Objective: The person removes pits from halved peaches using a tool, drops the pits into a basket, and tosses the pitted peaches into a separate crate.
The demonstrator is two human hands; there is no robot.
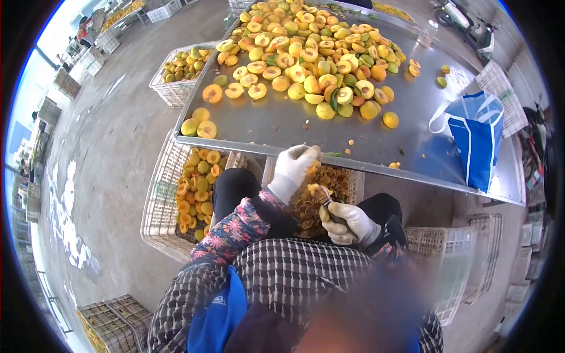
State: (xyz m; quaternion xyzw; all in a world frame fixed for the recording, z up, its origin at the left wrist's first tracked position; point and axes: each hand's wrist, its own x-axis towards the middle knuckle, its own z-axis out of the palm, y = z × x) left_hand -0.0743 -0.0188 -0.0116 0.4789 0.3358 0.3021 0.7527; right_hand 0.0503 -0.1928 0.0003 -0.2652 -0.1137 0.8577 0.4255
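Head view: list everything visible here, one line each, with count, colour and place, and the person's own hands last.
Metal table: one, grey, ahead of the person.
Fruit pile: many whole and halved fruits, yellow-orange and green, on the far part of the table.
Blue bag: one, blue with white handles, at the table's right edge.
Crate of halved fruit: one, white, on the floor at the left knee.
Crate of pits: one, white, brownish contents, under the hands.
Crate of whole fruit: one, white, left of the table.
Left hand: white glove, holding a small piece of fruit.
Right hand: white glove, gripping a small metal tool.
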